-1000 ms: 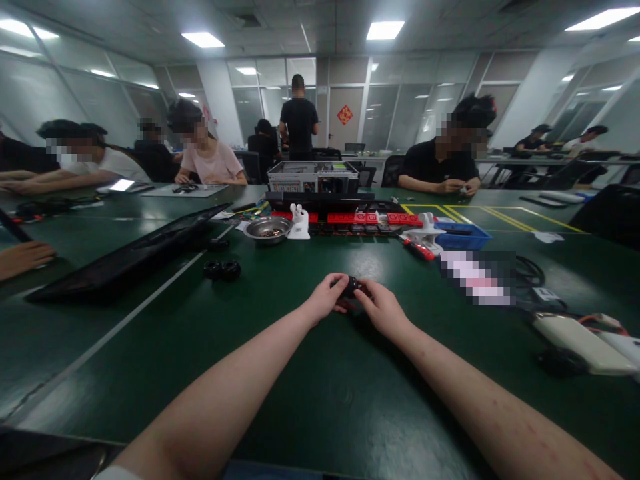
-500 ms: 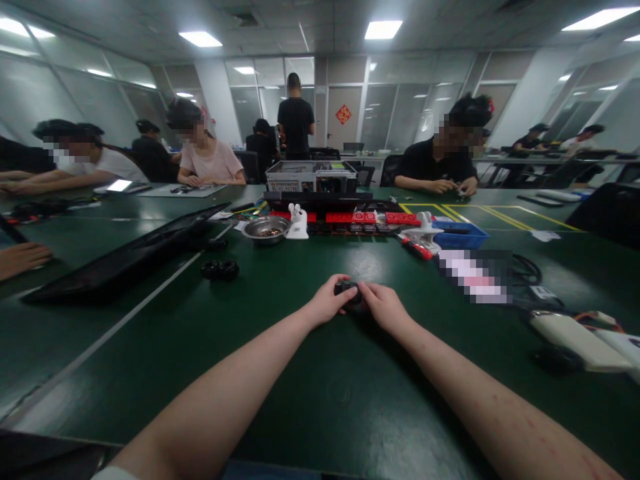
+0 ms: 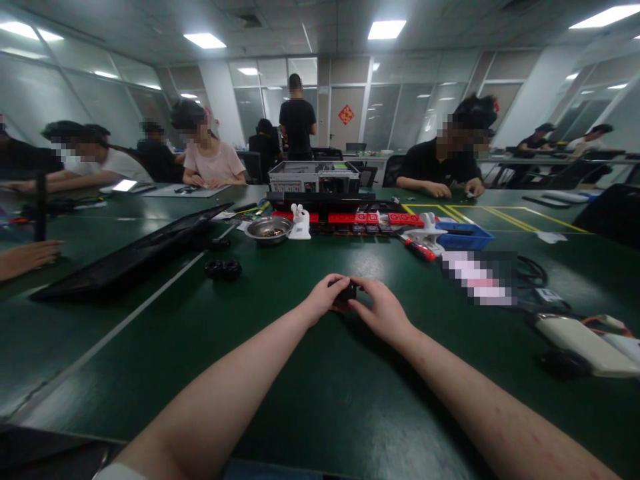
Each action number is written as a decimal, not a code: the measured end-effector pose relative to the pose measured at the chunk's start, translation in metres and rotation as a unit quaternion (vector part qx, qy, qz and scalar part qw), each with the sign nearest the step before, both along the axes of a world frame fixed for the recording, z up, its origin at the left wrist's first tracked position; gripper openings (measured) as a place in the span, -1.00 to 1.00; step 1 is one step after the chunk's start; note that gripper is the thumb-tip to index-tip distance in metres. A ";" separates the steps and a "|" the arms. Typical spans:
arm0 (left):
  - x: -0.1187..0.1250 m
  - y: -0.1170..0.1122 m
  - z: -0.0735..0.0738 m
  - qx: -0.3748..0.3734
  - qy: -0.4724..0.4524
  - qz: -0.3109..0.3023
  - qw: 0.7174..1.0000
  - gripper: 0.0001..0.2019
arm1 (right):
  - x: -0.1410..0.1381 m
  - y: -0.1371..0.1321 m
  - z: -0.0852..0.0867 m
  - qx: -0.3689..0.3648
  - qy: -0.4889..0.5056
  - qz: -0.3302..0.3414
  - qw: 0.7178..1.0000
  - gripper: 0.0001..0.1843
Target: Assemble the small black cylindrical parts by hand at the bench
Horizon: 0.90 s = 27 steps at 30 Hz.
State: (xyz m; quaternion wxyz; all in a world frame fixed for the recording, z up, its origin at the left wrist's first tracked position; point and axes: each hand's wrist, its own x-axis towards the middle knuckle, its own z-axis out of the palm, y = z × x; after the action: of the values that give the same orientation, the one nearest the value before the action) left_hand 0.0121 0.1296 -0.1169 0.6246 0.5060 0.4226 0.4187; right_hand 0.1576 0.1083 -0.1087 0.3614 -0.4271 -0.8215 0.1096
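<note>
Over the green table, my left hand (image 3: 325,298) is closed around a small black part (image 3: 350,291), its thumb lying across the top. My right hand (image 3: 383,310) reaches in from the other side, with thumb and index finger bracketing the part's right edge. Much of the part is covered by fingers, so its exact kind is unclear. To the left of my hands, two black ribbed, wheel-like pieces (image 3: 223,269) sit side by side on the table.
Ahead stand a metal bowl (image 3: 269,230) of small pieces, a white figure-like stand (image 3: 300,223), red strips (image 3: 353,218), a red-handled tool (image 3: 420,249) and a blue tray (image 3: 465,235). A long black panel (image 3: 133,252) lies left; a cream device (image 3: 575,337) lies right. People sit across the table.
My right thumb has come off the top of the black part and my right fingers have spread wider at its side. The part has turned a little in my left hand.
</note>
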 end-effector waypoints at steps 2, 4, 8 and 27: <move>0.001 -0.001 0.000 0.011 -0.007 0.011 1.000 -0.72 | 0.000 0.002 -0.001 -0.045 0.044 -0.026 0.998 -0.57; 0.002 -0.002 0.000 0.019 -0.006 0.020 1.000 -0.71 | 0.000 0.005 -0.002 -0.103 0.074 -0.068 0.990 -0.64; 0.003 -0.002 0.000 0.026 0.002 0.042 0.999 -0.69 | 0.001 0.009 -0.003 -0.158 0.017 -0.078 0.984 -0.61; 0.004 0.002 -0.003 -0.002 -0.002 0.085 0.996 -0.71 | -0.001 0.001 0.001 -0.078 -0.051 -0.083 0.992 -0.69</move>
State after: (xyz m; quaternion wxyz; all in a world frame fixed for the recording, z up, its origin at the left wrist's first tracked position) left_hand 0.0161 0.1319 -0.1203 0.5884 0.4662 0.4638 0.4705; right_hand 0.1570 0.1089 -0.1080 0.2922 -0.5256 -0.7897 0.1212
